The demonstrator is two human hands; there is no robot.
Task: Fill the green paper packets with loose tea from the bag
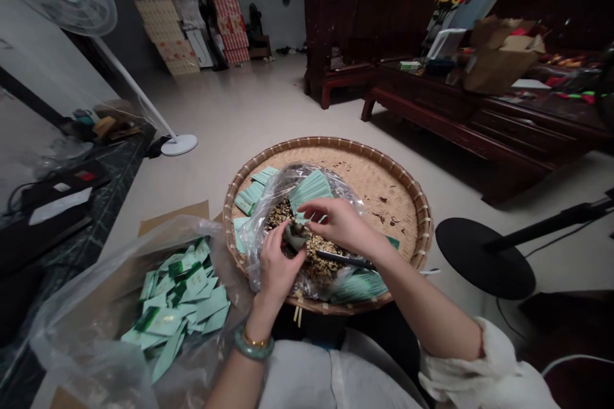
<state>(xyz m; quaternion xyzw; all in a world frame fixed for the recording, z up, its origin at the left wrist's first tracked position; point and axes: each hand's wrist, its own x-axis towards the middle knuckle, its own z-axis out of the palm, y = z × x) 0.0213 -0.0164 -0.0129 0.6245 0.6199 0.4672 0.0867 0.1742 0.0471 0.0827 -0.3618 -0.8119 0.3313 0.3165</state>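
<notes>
My left hand (281, 259) grips a small green paper sachet (296, 238), its mouth spread and dark matter showing inside. Just right of the sachet is my right hand (338, 222), fingers apart and curved, with nothing visible in them. Below both hands, a clear plastic bag (259, 217) lies open, holding a loose dried mix (323, 262) of pale and dark bits. A black-handled utensil (345, 260) rests on this mix; its far end is hidden. One fanned stack of green sachets (311, 186) lies behind my hands, another bundle (362, 286) near the front rim.
Everything sits in a round woven bamboo tray (422, 204) with dark crumbs on its right side. At left, a large clear bag (119, 255) holds a heap of green sachets (187, 300). A standing fan (178, 144), a black round base (484, 259) and a wooden table (460, 121) surround it.
</notes>
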